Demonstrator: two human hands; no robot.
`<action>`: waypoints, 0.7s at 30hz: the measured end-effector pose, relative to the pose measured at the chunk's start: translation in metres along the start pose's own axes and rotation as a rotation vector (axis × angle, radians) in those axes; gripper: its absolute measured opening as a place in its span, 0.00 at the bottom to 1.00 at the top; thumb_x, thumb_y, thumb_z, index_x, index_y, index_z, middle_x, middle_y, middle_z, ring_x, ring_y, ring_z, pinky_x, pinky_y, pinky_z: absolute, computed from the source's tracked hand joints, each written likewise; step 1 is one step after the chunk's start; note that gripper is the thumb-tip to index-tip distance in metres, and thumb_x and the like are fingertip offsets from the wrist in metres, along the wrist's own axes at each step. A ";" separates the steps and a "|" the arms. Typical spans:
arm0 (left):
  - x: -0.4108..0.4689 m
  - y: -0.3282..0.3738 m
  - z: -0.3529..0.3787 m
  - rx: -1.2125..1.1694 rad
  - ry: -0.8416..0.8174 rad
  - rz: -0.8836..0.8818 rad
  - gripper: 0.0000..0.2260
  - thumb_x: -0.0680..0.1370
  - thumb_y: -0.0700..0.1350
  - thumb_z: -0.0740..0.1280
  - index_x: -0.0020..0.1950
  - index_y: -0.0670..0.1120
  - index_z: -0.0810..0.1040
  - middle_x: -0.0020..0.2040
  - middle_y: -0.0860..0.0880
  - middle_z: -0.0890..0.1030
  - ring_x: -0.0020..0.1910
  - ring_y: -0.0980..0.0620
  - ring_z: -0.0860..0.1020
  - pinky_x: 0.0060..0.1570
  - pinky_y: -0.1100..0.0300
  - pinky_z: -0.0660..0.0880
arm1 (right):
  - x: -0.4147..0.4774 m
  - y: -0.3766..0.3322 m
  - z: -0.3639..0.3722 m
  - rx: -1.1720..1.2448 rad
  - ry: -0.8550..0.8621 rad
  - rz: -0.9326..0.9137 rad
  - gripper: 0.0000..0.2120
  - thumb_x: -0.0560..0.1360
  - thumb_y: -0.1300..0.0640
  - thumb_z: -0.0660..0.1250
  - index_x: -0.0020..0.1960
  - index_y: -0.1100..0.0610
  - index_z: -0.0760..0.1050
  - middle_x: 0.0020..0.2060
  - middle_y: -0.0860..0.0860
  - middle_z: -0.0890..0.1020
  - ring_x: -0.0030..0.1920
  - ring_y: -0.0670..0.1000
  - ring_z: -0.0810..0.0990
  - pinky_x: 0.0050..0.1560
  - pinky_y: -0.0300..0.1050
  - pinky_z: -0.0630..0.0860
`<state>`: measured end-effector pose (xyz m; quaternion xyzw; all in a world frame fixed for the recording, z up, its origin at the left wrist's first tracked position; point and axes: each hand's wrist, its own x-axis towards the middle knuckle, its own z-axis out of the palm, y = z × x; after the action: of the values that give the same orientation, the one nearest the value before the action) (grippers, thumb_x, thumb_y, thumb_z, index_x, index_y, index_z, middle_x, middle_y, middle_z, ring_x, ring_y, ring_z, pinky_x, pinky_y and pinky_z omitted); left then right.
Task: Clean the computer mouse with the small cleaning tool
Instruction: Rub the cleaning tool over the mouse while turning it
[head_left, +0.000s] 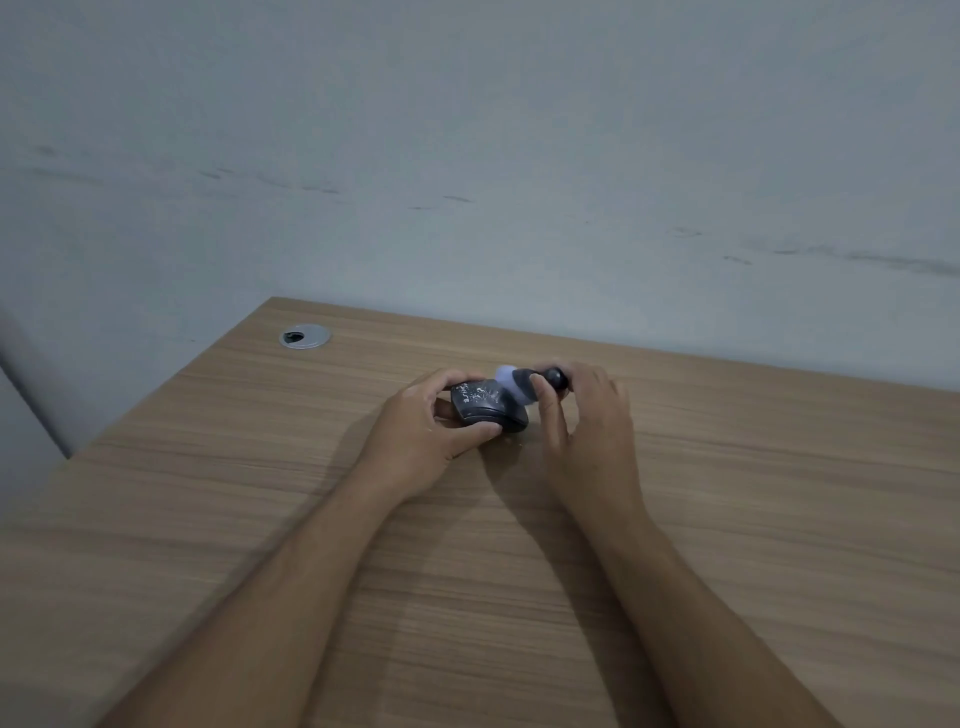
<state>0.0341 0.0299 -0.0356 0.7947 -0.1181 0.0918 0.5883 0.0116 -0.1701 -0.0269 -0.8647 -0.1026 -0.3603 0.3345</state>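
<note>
A black computer mouse (480, 405) speckled with white dust rests on the wooden desk (519, 571). My left hand (431, 441) grips it from the left, thumb along its near side and fingers over its far side. My right hand (587, 421) holds a small cleaning tool (530, 384) with a black handle and a pale, blurred brush head. The brush head touches the mouse's far right top. Part of the handle is hidden by my right fingers.
A round silver cable grommet (305, 336) is set into the desk at the far left. A grey wall (467, 156) rises right behind the desk's far edge. The desk's left edge runs diagonally at the left.
</note>
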 end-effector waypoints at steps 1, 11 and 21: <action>0.000 0.000 0.000 -0.012 -0.005 -0.003 0.24 0.72 0.44 0.86 0.64 0.57 0.85 0.57 0.51 0.90 0.53 0.49 0.90 0.63 0.43 0.85 | 0.002 0.002 -0.001 0.004 0.012 0.029 0.10 0.86 0.46 0.63 0.61 0.48 0.80 0.54 0.42 0.83 0.54 0.52 0.79 0.59 0.48 0.72; -0.001 0.003 0.002 0.018 0.038 0.023 0.24 0.70 0.48 0.86 0.63 0.59 0.85 0.61 0.52 0.87 0.56 0.50 0.88 0.62 0.45 0.86 | -0.001 -0.006 -0.006 0.066 0.051 0.139 0.13 0.84 0.44 0.64 0.59 0.52 0.81 0.51 0.44 0.83 0.52 0.50 0.75 0.58 0.55 0.76; -0.005 0.013 0.013 0.258 0.165 0.159 0.25 0.70 0.46 0.87 0.65 0.49 0.84 0.59 0.54 0.80 0.56 0.57 0.80 0.56 0.67 0.76 | -0.004 -0.028 -0.005 0.085 0.074 0.064 0.14 0.84 0.44 0.65 0.58 0.54 0.81 0.49 0.44 0.81 0.51 0.50 0.75 0.55 0.48 0.75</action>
<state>0.0254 0.0140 -0.0295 0.8416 -0.1191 0.2175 0.4798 -0.0063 -0.1516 -0.0130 -0.8386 -0.0777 -0.3767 0.3858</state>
